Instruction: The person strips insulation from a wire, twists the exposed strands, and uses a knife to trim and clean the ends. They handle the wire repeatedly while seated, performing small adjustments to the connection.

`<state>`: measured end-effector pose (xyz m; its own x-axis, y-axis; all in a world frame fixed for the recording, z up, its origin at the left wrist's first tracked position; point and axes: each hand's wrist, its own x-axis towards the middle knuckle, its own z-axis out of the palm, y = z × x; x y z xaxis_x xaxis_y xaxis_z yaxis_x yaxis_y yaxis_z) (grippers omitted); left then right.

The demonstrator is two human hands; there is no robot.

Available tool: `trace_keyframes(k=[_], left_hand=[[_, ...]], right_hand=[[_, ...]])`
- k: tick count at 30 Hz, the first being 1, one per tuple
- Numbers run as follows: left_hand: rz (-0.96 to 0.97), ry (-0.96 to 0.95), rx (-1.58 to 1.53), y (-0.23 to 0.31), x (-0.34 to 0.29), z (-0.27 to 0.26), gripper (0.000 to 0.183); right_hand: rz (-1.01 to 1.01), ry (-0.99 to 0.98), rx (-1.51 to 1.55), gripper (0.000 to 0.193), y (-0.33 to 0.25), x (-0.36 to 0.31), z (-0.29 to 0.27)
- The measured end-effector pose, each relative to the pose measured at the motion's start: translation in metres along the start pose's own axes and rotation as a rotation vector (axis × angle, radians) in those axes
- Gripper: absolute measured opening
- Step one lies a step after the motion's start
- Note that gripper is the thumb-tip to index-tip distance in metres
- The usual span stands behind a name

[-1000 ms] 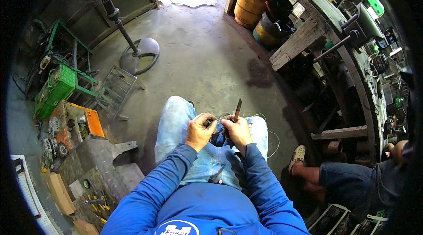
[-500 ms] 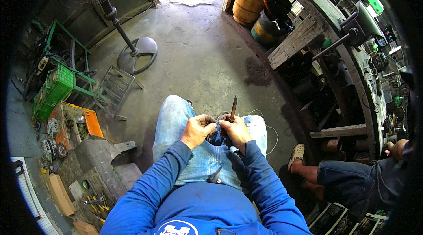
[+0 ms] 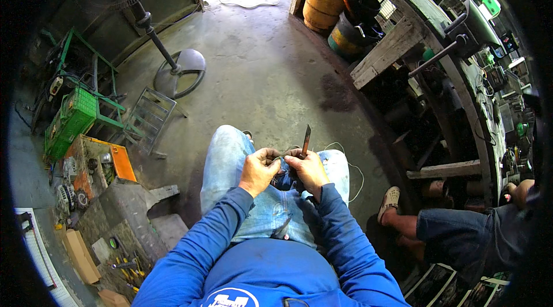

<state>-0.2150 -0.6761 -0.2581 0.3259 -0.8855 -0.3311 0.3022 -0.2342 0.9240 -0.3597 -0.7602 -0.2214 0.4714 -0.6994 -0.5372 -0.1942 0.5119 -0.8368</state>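
Little shifts near centre: right hand still grips a blade, left hand pinches closed (contents unclear), so work apparently continues.

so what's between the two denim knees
In the head view, the left hand and the right hand, which holds a narrow brown, dark-tipped tool.

A: Left side?
B: Fan far back, stool nearer, crate left of stool, tools nearest.
A: Right?
B: Workbench along the edge, gas tank and bucket under its far end.
A: Middle?
B: Left hand and right hand over lap, blade in the latter.
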Motion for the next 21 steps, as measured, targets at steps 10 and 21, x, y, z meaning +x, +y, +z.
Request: trace_keyframes(k=[10, 21], left_hand=[[0.492, 0.051, 0.594, -0.001, -0.003, 0.004, 0.014], [0.264, -0.009, 0.359, -0.008, 0.0, 0.0, 0.018]], right_hand=[[0.064, -0.011, 0.109, 0.012, 0.003, 0.003, -0.012], [0.005, 0.047, 0.011, 0.015, 0.011, -0.001, -0.003]])
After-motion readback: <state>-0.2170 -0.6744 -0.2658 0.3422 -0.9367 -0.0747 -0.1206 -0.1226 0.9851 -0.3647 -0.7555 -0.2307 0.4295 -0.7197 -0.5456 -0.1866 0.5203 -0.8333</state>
